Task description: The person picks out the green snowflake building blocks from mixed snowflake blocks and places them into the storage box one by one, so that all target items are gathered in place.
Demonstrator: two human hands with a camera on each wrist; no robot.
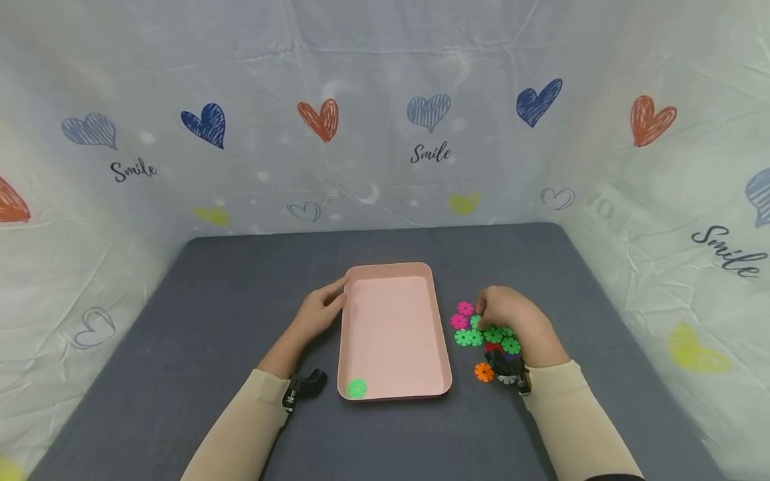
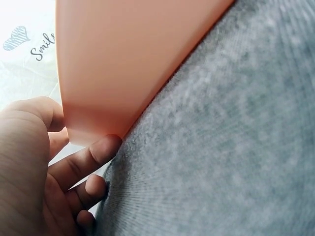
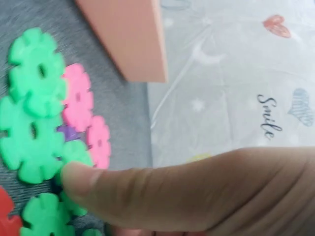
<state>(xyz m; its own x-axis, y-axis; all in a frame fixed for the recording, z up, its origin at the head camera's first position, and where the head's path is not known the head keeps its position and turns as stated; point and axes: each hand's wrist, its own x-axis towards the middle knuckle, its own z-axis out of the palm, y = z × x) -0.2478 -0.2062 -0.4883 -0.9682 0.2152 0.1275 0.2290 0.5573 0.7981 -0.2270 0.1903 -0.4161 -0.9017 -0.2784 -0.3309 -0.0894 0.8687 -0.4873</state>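
A shallow pink tray lies on the table, with one green notched plastic disc in its near left corner. My left hand grips the tray's far left edge; in the left wrist view the thumb is at the rim and a finger touches the lower edge. To the tray's right, my right hand reaches down into a pile of flower-shaped discs, its thumb and finger pinching a green disc. Green discs, pink discs and an orange disc lie around it. The index fingertip is hidden in the right wrist view.
A grey cloth covers the table. Pale curtains printed with hearts stand behind and at both sides. Red, purple and white discs lie partly under the right wrist's black camera strap.
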